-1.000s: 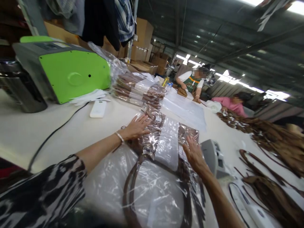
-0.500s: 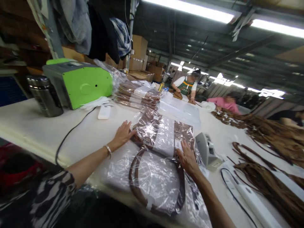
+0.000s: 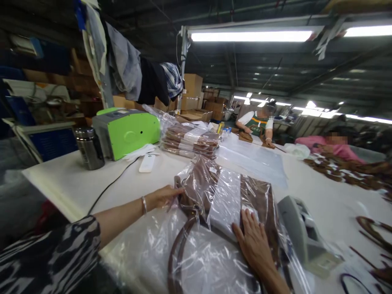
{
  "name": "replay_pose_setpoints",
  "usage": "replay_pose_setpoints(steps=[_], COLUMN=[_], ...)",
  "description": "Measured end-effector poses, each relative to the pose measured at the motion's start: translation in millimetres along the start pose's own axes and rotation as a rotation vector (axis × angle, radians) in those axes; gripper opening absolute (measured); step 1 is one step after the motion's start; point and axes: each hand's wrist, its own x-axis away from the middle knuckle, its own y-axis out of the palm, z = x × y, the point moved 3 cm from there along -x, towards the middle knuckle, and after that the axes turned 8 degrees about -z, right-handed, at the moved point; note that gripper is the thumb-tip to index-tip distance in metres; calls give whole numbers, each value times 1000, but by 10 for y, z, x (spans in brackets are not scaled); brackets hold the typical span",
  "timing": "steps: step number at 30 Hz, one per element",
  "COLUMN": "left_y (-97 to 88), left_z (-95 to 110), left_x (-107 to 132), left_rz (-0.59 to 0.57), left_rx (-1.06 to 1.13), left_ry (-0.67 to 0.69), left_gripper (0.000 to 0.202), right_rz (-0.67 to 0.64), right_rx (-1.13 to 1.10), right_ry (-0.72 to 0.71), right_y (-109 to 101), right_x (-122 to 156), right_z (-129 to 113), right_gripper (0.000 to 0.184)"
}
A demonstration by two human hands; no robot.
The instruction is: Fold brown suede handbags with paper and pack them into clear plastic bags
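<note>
Brown bag (image 3: 199, 185) is lying on the table (image 3: 70, 183) right in front of the person, wrapped in clear plastic (image 3: 137, 245) with a white band (image 3: 226, 194) running across it. Left hand (image 3: 163, 197) is pinching its left edge, right hand (image 3: 255, 241) is just resting flat, fingers loose. Some grey gadget (image 3: 298, 230) is sitting right beside it, and wrapped brown stuff (image 3: 190, 141) is piling up behind.
</note>
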Motion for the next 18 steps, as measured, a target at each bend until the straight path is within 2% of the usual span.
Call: replay_pose_setpoints(steps=[3, 6, 11, 15, 18], left_y=[108, 180, 343, 552, 750], left_z=[-30, -26, 35, 197, 472], left_x=[-4, -119, -260, -195, -69], left_rz=[-36, -34, -4, 25, 14], left_rx=[68, 107, 199, 295, 375], left_ry=[-48, -80, -82, -6, 102], left_gripper=[58, 47, 26, 16, 12], right_rz=[8, 15, -56, -88, -119], right_rx=[-1, 7, -18, -110, -276], right_ry=[11, 9, 32, 41, 44], right_y=[-34, -80, -147, -214, -288], right_x=[2, 12, 21, 5, 42], right_z=[-25, -51, -103, -90, -73], right_gripper=[78, 78, 72, 68, 65])
